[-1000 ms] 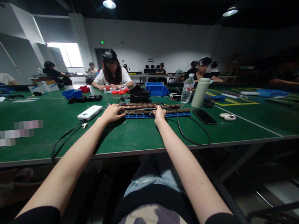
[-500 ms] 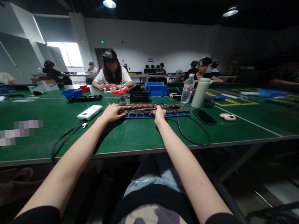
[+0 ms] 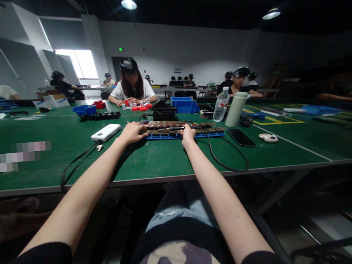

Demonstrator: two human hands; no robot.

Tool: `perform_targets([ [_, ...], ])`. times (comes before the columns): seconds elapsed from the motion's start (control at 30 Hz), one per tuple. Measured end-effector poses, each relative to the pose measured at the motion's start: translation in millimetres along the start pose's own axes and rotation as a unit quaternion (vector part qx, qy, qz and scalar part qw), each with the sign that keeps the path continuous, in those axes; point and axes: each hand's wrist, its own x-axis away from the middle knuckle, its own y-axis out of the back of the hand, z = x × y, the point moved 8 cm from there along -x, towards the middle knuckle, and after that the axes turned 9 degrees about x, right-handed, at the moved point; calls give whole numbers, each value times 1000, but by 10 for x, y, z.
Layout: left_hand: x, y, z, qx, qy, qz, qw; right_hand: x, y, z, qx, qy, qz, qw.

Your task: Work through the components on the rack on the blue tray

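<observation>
A long blue tray-like strip [image 3: 208,135] lies across the green table in front of me, with rows of copper-coloured and dark parts [image 3: 200,126] on it. My left hand [image 3: 134,132] rests at its left end, fingers bent over the edge; what they pinch is too small to make out. Over the strip's middle, my right hand [image 3: 188,134] is closed on a slim dark corded tool [image 3: 175,128] that points left. Its black cable [image 3: 213,153] seems to run off to the right and loops on the table. The tool's tip is not clear.
Behind the strip stand a black box [image 3: 164,113] and a blue bin [image 3: 184,105]. A water bottle [image 3: 221,105], a pale flask [image 3: 236,110], a phone [image 3: 241,137] and an earbud case [image 3: 268,138] are on the right. A white power bank [image 3: 105,132] lies left. A co-worker [image 3: 132,84] sits opposite.
</observation>
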Motion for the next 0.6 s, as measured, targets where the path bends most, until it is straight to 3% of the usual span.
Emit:
perform_targets([
  [0.6,6,-16,56,-11,49,11,999,11,-73,-19,-4,-4,28,1000],
])
